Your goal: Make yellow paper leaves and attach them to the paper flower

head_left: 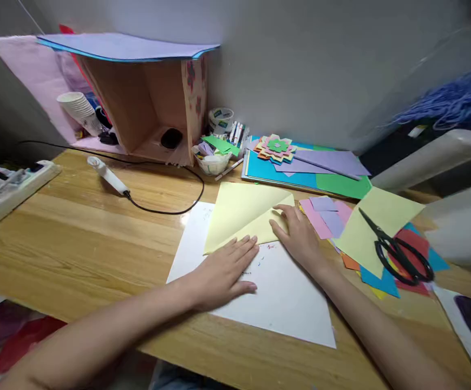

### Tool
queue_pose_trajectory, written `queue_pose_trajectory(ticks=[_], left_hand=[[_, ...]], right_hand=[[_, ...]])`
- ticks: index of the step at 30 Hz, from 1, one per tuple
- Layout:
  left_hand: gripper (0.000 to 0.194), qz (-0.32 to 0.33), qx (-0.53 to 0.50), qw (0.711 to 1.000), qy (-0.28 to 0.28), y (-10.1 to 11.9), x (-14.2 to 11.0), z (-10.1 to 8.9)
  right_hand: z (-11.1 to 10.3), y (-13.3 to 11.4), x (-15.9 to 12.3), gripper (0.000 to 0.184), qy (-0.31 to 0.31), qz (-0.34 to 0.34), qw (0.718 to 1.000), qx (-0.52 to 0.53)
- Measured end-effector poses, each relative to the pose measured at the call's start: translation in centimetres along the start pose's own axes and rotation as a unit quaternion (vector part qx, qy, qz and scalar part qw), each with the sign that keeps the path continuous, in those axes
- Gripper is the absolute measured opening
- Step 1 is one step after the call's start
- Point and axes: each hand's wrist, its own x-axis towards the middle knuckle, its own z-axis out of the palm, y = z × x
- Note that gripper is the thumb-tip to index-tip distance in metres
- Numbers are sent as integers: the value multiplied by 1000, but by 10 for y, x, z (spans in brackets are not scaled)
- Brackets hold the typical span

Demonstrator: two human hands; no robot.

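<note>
"Two bare forearms reach in over a wooden table (77, 238), one from each lower corner. How are the hands placed?"

"The left hand (227, 271) lies palm down, fingers pointing up and to the right; the right hand (298, 233) arches at the other side, knuckles raised, fingers pointing up and to the left."

"And the paper between them?"

"A pale yellow sheet (243, 208), marked by a slanting fold line from its lower left corner toward the upper right. It rests partly on a white sheet (276, 303) dotted with small red and blue marks, its top reaching onto the wood."

"Is either hand gripping?"

"The left is flat, fingers together, thumb spread, fingertips on the yellow sheet's lower edge, grasping nothing. The right is half open and bent, thumb and forefinger apart, both touching the paper near its right side. Black-handled scissors (384, 237) lie off to the right."
</note>
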Motion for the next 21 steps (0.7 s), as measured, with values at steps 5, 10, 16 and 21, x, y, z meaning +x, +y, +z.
queue_pose_trajectory(ticks=[5, 10, 16, 21], left_hand=[[72, -11, 0, 1000, 10, 3, -5, 3], [71, -30, 4, 999, 21, 3, -14, 3], [71, -38, 30, 999, 20, 1, -30, 2], [70, -56, 52, 996, 34, 3, -44, 6]], right_hand=[[-5, -3, -2, 25, -18, 0, 999, -27], [-5, -4, -1, 26, -18, 5, 1000, -24], [-4, -3, -2, 26, -17, 4, 1000, -22], [-4, -3, -3, 26, -14, 1, 1000, -13]])
